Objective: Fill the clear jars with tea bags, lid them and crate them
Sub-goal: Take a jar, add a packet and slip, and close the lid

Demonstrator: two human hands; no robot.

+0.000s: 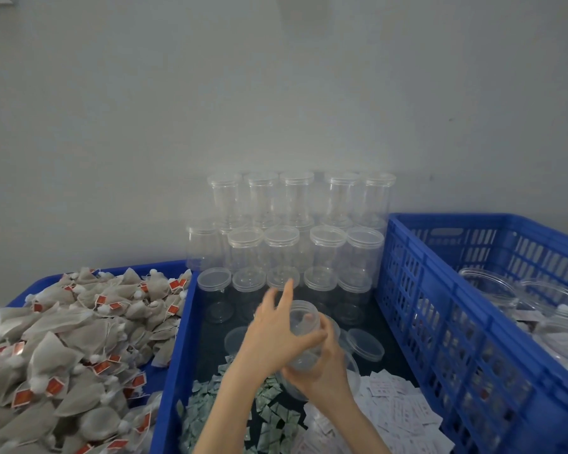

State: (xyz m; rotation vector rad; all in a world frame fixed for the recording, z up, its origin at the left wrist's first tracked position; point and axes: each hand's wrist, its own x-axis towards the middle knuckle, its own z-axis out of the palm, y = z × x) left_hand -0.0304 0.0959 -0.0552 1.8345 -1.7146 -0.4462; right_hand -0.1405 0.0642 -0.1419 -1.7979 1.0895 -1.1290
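An empty clear jar is held tilted over the middle blue tray. My right hand grips its lower body from beneath. My left hand wraps the jar's upper part with thumb and palm, its index and middle fingers stretched upward. A heap of pyramid tea bags with red tags fills the blue tray on the left. Stacked lidded clear jars stand against the wall behind. The blue slatted crate on the right holds filled jars.
Loose clear lids lie on the middle tray's dark floor. Small green sachets and white paper packets are piled at the tray's near end. A plain grey wall closes off the back.
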